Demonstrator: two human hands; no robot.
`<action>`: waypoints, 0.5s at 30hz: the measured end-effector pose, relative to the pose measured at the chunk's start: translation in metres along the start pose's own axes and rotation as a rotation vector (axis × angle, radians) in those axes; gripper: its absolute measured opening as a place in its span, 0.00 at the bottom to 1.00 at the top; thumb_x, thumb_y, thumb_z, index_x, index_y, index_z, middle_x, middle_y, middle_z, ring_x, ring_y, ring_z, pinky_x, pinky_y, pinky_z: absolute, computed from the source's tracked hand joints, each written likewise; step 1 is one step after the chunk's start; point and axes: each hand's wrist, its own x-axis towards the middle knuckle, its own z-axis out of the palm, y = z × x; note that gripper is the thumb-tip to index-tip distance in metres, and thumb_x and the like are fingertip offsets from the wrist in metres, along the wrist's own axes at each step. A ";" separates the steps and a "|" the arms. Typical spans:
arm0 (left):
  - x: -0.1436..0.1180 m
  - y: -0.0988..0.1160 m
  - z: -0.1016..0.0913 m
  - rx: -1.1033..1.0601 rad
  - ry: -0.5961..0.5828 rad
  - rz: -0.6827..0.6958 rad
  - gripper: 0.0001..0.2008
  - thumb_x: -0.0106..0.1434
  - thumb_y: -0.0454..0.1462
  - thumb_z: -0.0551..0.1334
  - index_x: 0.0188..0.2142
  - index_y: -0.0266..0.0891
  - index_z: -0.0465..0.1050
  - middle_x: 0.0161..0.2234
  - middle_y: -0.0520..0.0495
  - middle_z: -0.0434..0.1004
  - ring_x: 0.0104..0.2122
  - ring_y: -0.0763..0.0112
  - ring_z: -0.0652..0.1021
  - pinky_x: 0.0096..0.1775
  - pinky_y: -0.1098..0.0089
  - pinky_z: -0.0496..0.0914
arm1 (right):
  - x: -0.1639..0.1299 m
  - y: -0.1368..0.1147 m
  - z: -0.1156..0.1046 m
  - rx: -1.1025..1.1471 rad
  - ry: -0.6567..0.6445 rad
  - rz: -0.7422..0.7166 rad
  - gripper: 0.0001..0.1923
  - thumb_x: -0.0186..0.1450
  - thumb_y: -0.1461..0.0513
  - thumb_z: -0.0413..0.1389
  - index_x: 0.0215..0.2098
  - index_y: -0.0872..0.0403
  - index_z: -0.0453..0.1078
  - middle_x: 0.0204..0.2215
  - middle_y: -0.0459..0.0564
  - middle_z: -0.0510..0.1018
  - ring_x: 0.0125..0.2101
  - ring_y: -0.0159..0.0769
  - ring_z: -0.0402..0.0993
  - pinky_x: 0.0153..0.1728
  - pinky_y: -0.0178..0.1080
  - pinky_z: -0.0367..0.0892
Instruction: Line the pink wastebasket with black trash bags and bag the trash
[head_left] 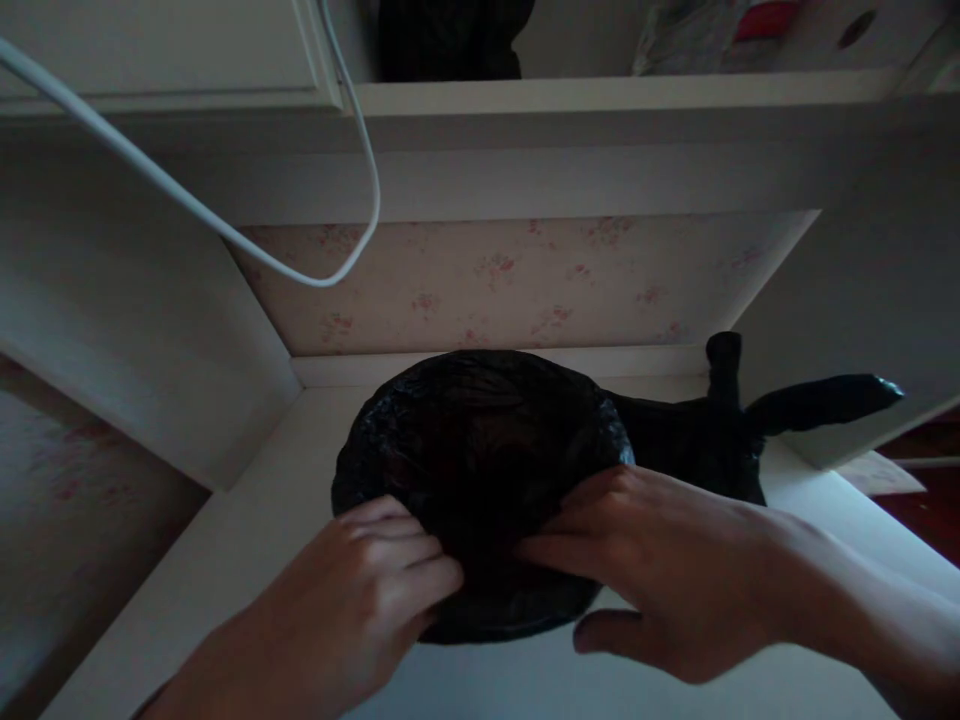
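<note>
- left hand (367, 590) and right hand (660, 570): both pinch the near rim of the round bin lined with crinkled black plastic bag (480, 470)
- bin sits on white desk (247, 540) (bag's knotted tails at right)

My left hand (367, 590) and right hand (660, 570) both rest on the near rim of a round bin lined with a black bag (480, 440), fingers curled over the plastic. The bin stands on a white floor (247, 540). Beyond my right hand, loose black bag tails (817, 400) stick out. A white cable (225, 230) hangs above my left hand.
</note>
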 end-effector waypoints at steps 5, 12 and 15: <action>-0.035 -0.021 -0.029 0.281 -0.040 -0.059 0.26 0.70 0.33 0.63 0.65 0.55 0.71 0.62 0.53 0.79 0.61 0.60 0.78 0.63 0.56 0.72 | -0.014 0.002 -0.009 0.010 0.109 -0.112 0.40 0.65 0.52 0.69 0.72 0.47 0.65 0.66 0.51 0.76 0.69 0.48 0.67 0.73 0.50 0.56; 0.013 0.050 0.014 0.214 0.280 -0.009 0.33 0.71 0.59 0.60 0.61 0.33 0.73 0.52 0.40 0.86 0.50 0.57 0.85 0.55 0.60 0.79 | 0.008 0.023 -0.010 -0.017 0.021 -0.122 0.50 0.61 0.49 0.71 0.74 0.57 0.60 0.69 0.60 0.70 0.71 0.53 0.63 0.75 0.56 0.50; 0.034 0.058 0.029 0.171 0.182 -0.121 0.32 0.62 0.53 0.73 0.56 0.32 0.75 0.47 0.39 0.87 0.42 0.52 0.87 0.40 0.57 0.84 | 0.021 0.026 -0.006 -0.044 -0.029 -0.109 0.48 0.62 0.49 0.70 0.72 0.62 0.63 0.64 0.66 0.75 0.64 0.58 0.72 0.67 0.57 0.65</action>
